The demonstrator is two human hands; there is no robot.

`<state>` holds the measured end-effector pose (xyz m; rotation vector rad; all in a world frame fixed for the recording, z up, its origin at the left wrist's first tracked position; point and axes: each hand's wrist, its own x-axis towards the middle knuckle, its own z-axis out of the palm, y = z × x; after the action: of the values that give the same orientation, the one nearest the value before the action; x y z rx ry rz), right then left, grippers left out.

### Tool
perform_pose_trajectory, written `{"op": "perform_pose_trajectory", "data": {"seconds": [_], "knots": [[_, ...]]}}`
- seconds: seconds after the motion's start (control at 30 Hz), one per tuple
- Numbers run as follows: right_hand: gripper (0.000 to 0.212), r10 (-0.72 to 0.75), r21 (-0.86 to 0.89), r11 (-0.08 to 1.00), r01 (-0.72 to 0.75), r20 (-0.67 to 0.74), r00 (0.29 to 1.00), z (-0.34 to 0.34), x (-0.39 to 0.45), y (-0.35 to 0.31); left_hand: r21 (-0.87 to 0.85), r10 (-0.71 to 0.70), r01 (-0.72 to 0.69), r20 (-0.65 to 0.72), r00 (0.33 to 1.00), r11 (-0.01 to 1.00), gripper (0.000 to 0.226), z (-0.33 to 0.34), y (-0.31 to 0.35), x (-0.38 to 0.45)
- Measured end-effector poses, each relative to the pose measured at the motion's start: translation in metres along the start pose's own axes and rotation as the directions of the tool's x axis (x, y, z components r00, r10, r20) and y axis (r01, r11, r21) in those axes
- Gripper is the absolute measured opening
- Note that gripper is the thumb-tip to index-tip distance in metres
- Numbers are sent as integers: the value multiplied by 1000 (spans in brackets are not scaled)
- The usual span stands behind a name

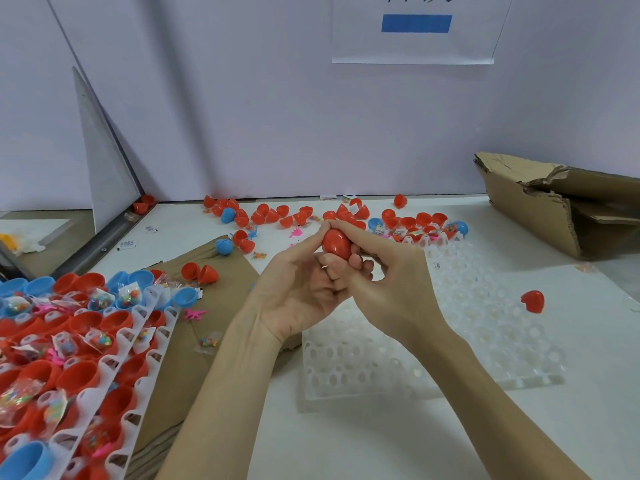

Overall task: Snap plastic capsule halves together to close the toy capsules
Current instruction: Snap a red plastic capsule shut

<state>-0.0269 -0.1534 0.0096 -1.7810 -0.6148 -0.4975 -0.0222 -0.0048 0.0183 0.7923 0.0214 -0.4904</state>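
Red capsule sits raised above the table between both your hands, over the far edge of the clear tray. Left hand cups it from below, thumb along its side; right hand pinches over the top, fingers curled round it. That opposed grip probably serves to squeeze the halves shut; whether the seam has seated, cannot tell. The clear tray's pockets look unfilled. Filled tray at left holds open red and blue halves, several with small bagged toys. Loose halves scattered by the wall; one red half lies apart at right.
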Motion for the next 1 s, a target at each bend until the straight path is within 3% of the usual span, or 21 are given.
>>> {"op": "perform_pose_trajectory", "data": {"seconds": [0.23,0.43,0.57,1.0], "knots": [[42,94,146,983,-108,102,990,2,2,-3,-61,-15,19,67,998,998,44,-2,-1,-1],[32,86,220,972,-85,6,996,8,0,-7,-61,1,6,123,992,998,48,-2,-3,-2],[34,162,326,928,-179,79,984,3,2,-12,-63,7,1,130,992,998,48,-6,-2,-2],[35,160,338,924,-177,78,984,1,2,-17,-56,37,-30,133,990,998,42,-6,0,-3]]}}
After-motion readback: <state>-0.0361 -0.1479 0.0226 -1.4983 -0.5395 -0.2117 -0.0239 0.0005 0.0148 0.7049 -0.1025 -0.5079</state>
